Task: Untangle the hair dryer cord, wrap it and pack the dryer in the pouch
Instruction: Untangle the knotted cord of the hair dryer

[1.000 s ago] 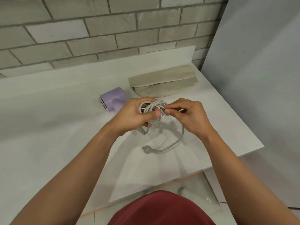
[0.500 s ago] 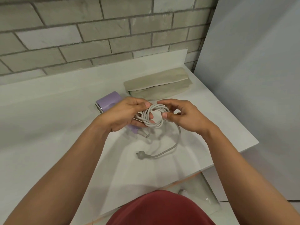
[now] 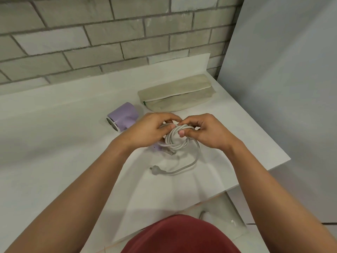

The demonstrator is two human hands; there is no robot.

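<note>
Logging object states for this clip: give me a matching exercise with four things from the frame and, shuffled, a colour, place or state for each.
Things:
1 hair dryer
2 pouch
3 plug
4 cord tangle

States:
a gripped between the left hand and the right hand
b lying loose on the counter, nearest the person
c beige, farthest back
d lilac, lying to the left of both hands

Pairs: 1-d; 2-c; 3-b; 4-a
</note>
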